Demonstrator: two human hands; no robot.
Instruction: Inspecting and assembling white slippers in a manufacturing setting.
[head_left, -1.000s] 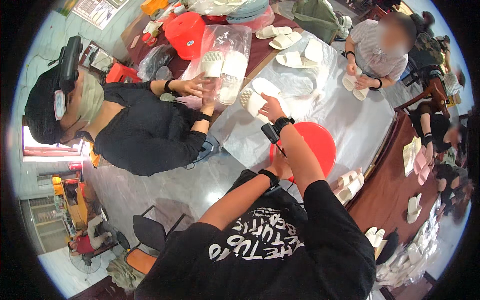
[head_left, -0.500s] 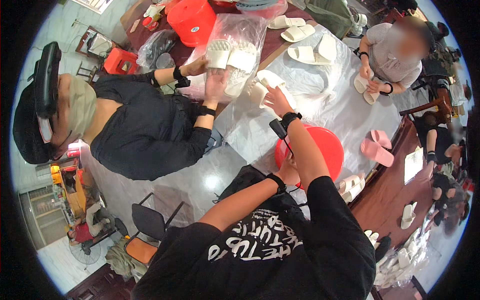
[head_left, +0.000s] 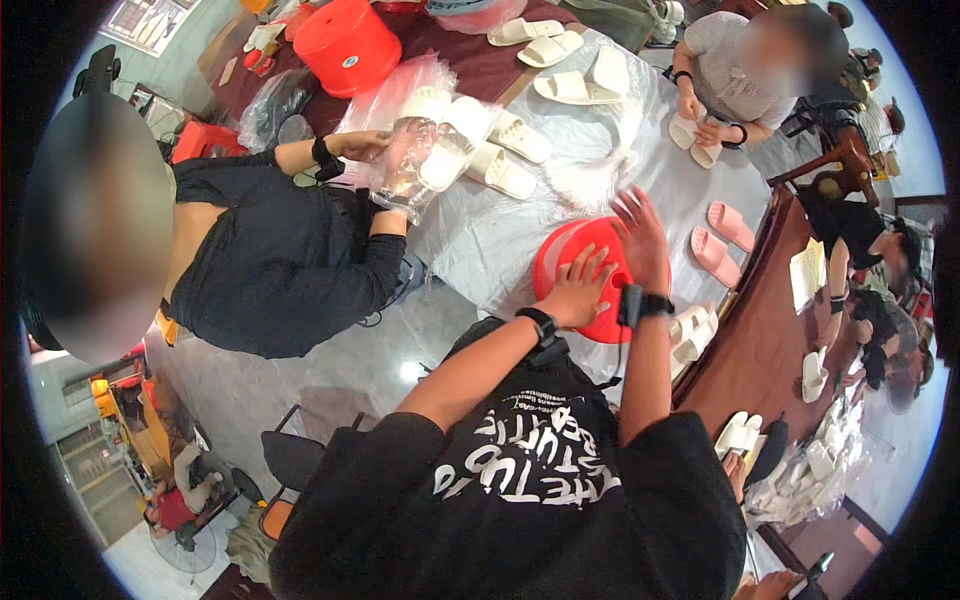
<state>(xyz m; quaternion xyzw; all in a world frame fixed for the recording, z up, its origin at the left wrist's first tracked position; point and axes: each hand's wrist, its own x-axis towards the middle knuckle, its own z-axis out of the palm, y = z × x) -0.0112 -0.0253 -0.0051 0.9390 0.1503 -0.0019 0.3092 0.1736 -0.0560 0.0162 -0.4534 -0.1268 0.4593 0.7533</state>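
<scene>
My left hand (head_left: 578, 287) rests with spread fingers on a red round plastic stool (head_left: 600, 322) right in front of me. Just above the stool's right side, my right hand (head_left: 640, 235) is held up, fingers apart and holding nothing. Beyond them, a pair of cream slippers (head_left: 500, 172) lies on the plastic-covered table (head_left: 560, 205). Next to that pair, a co-worker on the left has a hand inside a clear plastic bag (head_left: 400, 165) that holds cream slippers (head_left: 455, 140).
More cream slippers (head_left: 583, 88) lie at the table's far side. Pink slippers (head_left: 715, 255) and beige slippers (head_left: 690, 335) are to the right. Another red stool (head_left: 347, 48) stands far left. A person (head_left: 730, 70) across the table handles slippers. A chair (head_left: 292, 458) stands behind left.
My right hand has let go of the cream slippers and drawn back over the stool. My left hand has shifted from the stool's near edge onto its top. The co-worker's bagged slippers are tilted differently.
</scene>
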